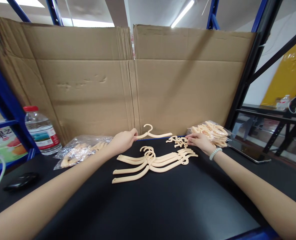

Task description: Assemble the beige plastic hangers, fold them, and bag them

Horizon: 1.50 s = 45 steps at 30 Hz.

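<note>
A cream hanger (152, 134) is pinched at one end by the left hand (123, 140); small hooks (179, 141) are touched by the right hand's (200, 141) loosely spread fingers, a hanger stack (151, 161) lying between both.

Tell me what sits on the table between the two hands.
In the head view, between the left hand and the right hand lies the hanger the left hand holds, plus a small cluster of hooks by the right fingertips.
</note>
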Each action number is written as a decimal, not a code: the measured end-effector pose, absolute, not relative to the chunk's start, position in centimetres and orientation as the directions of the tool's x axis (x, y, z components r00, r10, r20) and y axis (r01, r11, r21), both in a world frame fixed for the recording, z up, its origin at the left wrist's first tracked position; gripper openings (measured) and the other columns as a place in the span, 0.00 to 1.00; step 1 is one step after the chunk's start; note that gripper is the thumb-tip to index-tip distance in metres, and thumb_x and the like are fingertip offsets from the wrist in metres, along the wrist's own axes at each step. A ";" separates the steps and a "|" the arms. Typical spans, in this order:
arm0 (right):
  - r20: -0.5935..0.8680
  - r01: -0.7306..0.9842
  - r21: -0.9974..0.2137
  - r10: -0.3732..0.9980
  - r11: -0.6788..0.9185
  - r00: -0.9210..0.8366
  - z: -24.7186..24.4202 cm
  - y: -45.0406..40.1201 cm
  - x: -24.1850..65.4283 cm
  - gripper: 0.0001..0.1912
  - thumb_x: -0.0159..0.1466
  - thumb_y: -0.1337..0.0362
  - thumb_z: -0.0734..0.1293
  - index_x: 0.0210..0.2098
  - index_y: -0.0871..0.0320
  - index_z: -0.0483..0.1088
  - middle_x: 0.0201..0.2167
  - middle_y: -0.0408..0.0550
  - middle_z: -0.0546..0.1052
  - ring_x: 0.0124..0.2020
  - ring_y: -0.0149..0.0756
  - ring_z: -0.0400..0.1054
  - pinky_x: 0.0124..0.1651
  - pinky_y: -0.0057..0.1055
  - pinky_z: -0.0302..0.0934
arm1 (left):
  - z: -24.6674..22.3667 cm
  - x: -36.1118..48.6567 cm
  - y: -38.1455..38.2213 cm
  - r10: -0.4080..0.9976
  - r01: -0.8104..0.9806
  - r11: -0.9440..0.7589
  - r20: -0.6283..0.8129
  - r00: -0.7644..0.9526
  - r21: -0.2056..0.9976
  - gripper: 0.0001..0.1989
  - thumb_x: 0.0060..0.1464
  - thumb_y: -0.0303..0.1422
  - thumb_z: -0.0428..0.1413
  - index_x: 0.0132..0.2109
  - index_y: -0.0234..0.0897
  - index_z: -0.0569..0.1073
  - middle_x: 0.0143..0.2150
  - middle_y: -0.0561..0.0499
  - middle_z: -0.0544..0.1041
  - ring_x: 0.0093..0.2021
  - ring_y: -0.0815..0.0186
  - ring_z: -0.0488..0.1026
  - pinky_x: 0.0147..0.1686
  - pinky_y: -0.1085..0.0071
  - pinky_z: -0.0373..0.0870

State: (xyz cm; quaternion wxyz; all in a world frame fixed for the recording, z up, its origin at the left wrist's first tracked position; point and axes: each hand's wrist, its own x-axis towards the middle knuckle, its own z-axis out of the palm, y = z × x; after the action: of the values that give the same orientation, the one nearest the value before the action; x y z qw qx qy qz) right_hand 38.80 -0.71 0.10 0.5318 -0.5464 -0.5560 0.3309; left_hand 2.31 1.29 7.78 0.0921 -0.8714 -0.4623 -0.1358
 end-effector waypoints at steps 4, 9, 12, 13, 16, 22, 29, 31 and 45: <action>0.205 0.108 -0.977 0.956 0.186 0.210 -0.1 -0.9 38.3 0.06 0.51 0.70 0.73 0.29 0.60 0.73 0.28 0.48 0.77 0.29 0.32 0.73 0.41 0.33 0.73 | 7.4 1.6 -1.8 0.768 0.844 -0.535 0.435 0.470 0.034 0.07 0.64 0.34 0.43 0.43 0.40 0.64 0.35 0.48 0.78 0.33 0.58 0.76 0.30 0.67 0.66; 0.162 -0.008 -0.986 0.953 0.169 0.255 -0.3 -0.9 37.7 0.09 0.47 0.71 0.75 0.26 0.60 0.72 0.24 0.44 0.75 0.27 0.30 0.71 0.41 0.31 0.72 | 4.6 0.8 -5.8 0.704 0.731 -0.630 0.591 0.394 0.263 0.05 0.61 0.36 0.47 0.40 0.41 0.62 0.34 0.52 0.76 0.33 0.61 0.75 0.33 0.67 0.68; 0.140 -0.075 -0.983 0.953 0.166 0.267 0.0 -1.2 37.5 0.09 0.48 0.73 0.74 0.27 0.58 0.70 0.25 0.43 0.74 0.28 0.30 0.72 0.44 0.31 0.72 | 2.5 0.7 -7.6 0.725 0.657 -0.647 0.581 0.371 0.387 0.05 0.61 0.36 0.48 0.39 0.41 0.63 0.34 0.52 0.75 0.34 0.63 0.75 0.32 0.69 0.70; 0.135 -0.096 -0.982 0.955 0.165 0.264 0.2 -1.3 37.5 0.10 0.49 0.73 0.73 0.28 0.58 0.70 0.26 0.44 0.74 0.30 0.31 0.72 0.45 0.31 0.72 | 1.9 0.7 -8.0 0.724 0.624 -0.657 0.583 0.368 0.422 0.04 0.61 0.36 0.49 0.39 0.41 0.63 0.35 0.52 0.75 0.36 0.63 0.76 0.34 0.69 0.71; 0.120 -0.145 -0.977 0.964 0.157 0.238 0.9 -1.6 37.4 0.10 0.51 0.74 0.72 0.30 0.56 0.69 0.29 0.46 0.75 0.36 0.35 0.73 0.49 0.34 0.71 | 0.7 0.7 -8.6 0.723 0.570 -0.673 0.583 0.371 0.471 0.03 0.61 0.35 0.49 0.40 0.41 0.64 0.37 0.51 0.75 0.38 0.64 0.76 0.36 0.69 0.73; 0.053 -0.207 -0.975 0.986 0.086 0.156 1.5 -2.2 36.2 0.10 0.55 0.77 0.66 0.33 0.57 0.69 0.36 0.49 0.73 0.45 0.36 0.72 0.56 0.32 0.68 | 0.1 0.5 -8.6 0.730 0.561 -0.669 0.574 0.372 0.487 0.03 0.61 0.34 0.49 0.40 0.41 0.65 0.37 0.51 0.75 0.37 0.64 0.76 0.35 0.70 0.74; -0.026 -0.250 -0.967 0.999 -0.037 -0.047 2.2 -3.8 34.1 0.04 0.62 0.70 0.65 0.33 0.56 0.66 0.35 0.48 0.71 0.44 0.35 0.71 0.56 0.33 0.66 | 0.3 0.5 -8.6 0.782 0.532 -0.618 0.521 0.341 0.579 0.03 0.61 0.35 0.49 0.40 0.41 0.64 0.37 0.51 0.75 0.36 0.64 0.77 0.31 0.71 0.74; -0.030 -0.250 -0.966 0.993 -0.059 -0.118 2.5 -4.2 33.7 0.04 0.61 0.67 0.67 0.31 0.56 0.65 0.32 0.46 0.70 0.40 0.33 0.70 0.53 0.33 0.67 | 0.3 0.5 -8.6 0.788 0.540 -0.610 0.515 0.338 0.580 0.04 0.61 0.35 0.49 0.40 0.41 0.64 0.36 0.51 0.75 0.36 0.64 0.76 0.30 0.72 0.73; -0.020 -0.223 -0.973 0.979 -0.066 -0.203 3.8 -5.3 33.0 0.09 0.55 0.68 0.72 0.29 0.59 0.66 0.26 0.40 0.67 0.29 0.26 0.62 0.35 0.25 0.61 | 0.3 0.5 -8.3 0.787 0.584 -0.602 0.526 0.321 0.545 0.05 0.61 0.36 0.49 0.40 0.41 0.65 0.39 0.50 0.76 0.38 0.62 0.77 0.32 0.69 0.74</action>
State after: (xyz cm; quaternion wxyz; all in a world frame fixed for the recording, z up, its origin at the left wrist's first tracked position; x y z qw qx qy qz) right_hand 33.03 -5.26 3.85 0.4903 -0.3973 -0.4758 0.6127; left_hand 0.50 -8.33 0.29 -0.1283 -0.8025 -0.4272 -0.3964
